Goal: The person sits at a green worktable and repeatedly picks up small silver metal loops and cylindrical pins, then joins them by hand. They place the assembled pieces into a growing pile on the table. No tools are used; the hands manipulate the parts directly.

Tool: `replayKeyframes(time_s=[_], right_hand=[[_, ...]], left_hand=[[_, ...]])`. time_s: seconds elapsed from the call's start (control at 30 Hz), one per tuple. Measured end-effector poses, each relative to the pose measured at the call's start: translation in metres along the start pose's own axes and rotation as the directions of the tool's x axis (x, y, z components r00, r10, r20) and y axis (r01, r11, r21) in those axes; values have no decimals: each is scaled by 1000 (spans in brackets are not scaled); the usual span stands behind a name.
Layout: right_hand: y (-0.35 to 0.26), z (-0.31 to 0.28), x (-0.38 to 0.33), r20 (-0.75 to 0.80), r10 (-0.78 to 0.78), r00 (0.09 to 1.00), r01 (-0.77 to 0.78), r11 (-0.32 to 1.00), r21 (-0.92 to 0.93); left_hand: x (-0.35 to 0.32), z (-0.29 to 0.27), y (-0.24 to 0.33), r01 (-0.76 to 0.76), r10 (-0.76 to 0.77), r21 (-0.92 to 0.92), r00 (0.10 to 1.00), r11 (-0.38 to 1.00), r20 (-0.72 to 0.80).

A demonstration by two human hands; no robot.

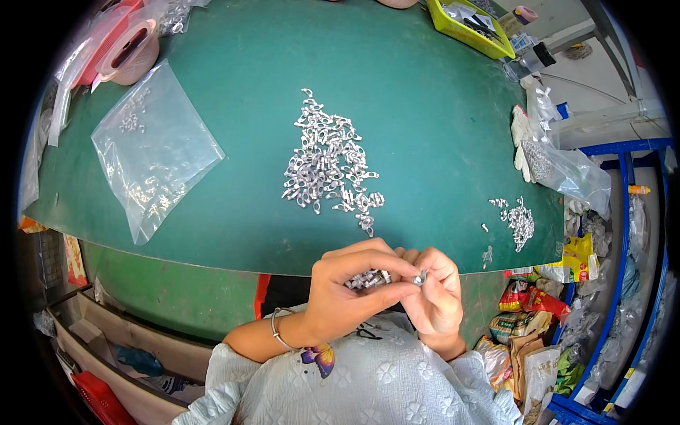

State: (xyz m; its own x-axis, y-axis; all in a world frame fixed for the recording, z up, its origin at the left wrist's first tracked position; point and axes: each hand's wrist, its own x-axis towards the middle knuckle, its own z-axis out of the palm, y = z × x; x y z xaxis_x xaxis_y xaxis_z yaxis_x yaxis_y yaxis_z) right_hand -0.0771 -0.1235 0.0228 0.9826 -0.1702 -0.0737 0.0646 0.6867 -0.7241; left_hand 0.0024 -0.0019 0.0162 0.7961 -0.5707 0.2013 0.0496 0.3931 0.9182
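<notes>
My left hand (pixel 333 290) curls around several small silver metal pieces (pixel 367 279) at the table's near edge. Its thumb and forefinger tips meet at one more small silver piece (pixel 419 278). On that same piece close the fingers of my right hand (pixel 440 301), partly covering it. Just beyond both hands, a loose pile of silver metal pieces with ring-shaped ends (pixel 319 159) spreads over the green table (pixel 241 92). A smaller heap of tiny silver parts (pixel 521 224) lies to the right.
A clear plastic bag (pixel 159 149) with a few small parts lies flat at left. Pink baskets (pixel 134 53) stand at the far left, a yellow-green tray (pixel 467 32) at the far right. White gloves (pixel 521 138) and a bag of parts (pixel 567 166) rest by the right edge, beside blue shelving (pixel 623 248).
</notes>
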Motion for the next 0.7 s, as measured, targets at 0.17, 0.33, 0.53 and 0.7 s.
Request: replayKeyframes(time_s=[0.17,0.33,0.53,0.7], right_hand=[[1,0,-1,-4,6,1000,-5,1000,10],[1,0,-1,9,1,1000,-1,1000,5],[0,0,-1,19,7,1000,-7,1000,0],[0,1,-1,13,3,1000,-3,1000,-12]], left_hand=[[0,0,2,16,-16,-12,1000,1000,3],[-1,0,0,16,-16,-4,1000,1000,6],[-1,0,1,15,-15,-11,1000,1000,4],[-2,0,1,31,-31,-23,1000,999,1]])
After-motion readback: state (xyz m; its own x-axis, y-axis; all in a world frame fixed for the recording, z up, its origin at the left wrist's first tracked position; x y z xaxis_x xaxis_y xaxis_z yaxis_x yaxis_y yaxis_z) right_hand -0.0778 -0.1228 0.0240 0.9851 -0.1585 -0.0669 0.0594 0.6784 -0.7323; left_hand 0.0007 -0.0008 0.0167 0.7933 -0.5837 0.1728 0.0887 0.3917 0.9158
